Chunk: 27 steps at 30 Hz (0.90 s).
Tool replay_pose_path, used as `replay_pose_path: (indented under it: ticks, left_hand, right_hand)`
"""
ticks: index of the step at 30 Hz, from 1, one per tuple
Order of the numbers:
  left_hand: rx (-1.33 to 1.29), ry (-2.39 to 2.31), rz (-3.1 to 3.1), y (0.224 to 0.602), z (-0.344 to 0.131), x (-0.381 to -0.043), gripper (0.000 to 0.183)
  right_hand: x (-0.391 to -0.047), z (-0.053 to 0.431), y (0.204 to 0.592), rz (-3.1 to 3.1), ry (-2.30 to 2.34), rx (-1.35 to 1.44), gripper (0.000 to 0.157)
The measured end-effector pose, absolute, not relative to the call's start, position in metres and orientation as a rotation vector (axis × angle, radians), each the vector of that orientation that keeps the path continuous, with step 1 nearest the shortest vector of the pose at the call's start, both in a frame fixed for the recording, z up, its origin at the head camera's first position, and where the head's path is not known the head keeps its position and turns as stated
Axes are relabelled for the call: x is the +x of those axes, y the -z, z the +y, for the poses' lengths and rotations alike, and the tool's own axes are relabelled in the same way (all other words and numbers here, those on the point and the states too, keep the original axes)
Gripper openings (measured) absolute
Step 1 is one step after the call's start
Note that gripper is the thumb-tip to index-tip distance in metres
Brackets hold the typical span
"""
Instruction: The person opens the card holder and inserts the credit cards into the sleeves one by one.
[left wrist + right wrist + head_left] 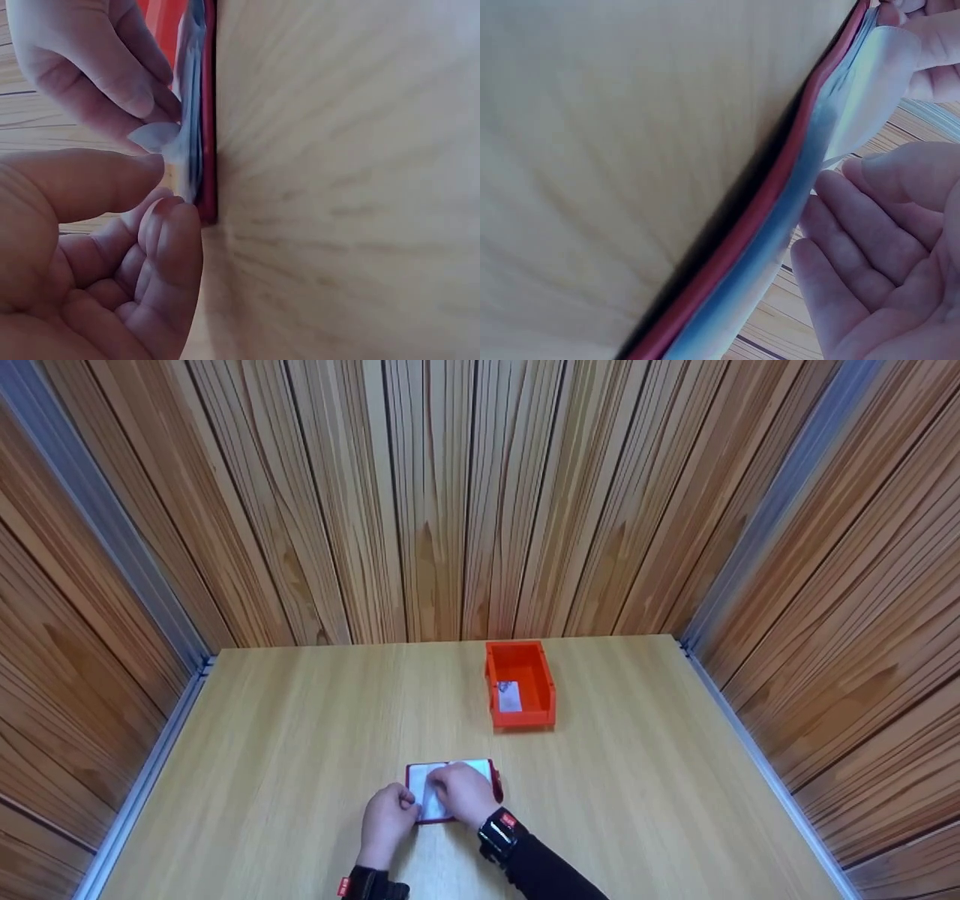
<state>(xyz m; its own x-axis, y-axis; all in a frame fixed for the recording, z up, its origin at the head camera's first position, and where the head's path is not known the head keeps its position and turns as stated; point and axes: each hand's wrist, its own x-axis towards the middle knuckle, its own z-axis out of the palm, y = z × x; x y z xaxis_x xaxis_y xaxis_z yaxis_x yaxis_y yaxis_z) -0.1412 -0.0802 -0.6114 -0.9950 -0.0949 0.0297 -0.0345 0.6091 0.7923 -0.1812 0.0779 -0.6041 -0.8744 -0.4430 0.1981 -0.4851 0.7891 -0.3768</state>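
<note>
A small red-covered booklet of clear plastic sleeves, like a card album (480, 766), lies spread open on the table in the head view. My left hand (386, 817) is at its near left corner, thumb and forefinger pinching the edge of a clear sleeve (870, 90) that bows up off the stack. Over the middle of the pages is my right hand (469, 793), its fingertips beside the raised sleeve. In the right wrist view its thumb lies close to the forefinger; whether it grips the sleeve cannot be told. The red cover (780, 172) shows edge-on there.
An orange-red open bin (523, 719) stands behind the album, slightly right. Inside it lies a pale card (509, 697) with a small dark print. Wood-plank walls with metal edge strips enclose the light wooden table (300, 720) at the back and both sides.
</note>
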Motion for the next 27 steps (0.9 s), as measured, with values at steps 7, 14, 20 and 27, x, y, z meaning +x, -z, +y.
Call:
replay_pose_path:
  ticks: [7,14,20,27]
  left_hand:
    - [-0.014,1.27,-2.665,0.605,-0.075,-0.133,0.017]
    - [-0.055,1.266,-2.721,0.602,-0.071,-0.132,0.027]
    - [-0.055,1.217,-2.756,0.609,-0.071,-0.134,0.03]
    - [-0.064,1.195,-2.733,0.614,-0.073,-0.134,0.029]
  right_hand:
    - [-0.179,0.079,0.603,-2.772,-0.629,0.791,0.013]
    - [-0.179,0.079,0.605,-2.747,-0.626,0.8,0.013]
    - [-0.18,0.079,0.605,-2.771,-0.634,0.802,0.013]
    - [-0.181,0.079,0.605,-2.815,-0.651,0.794,0.014]
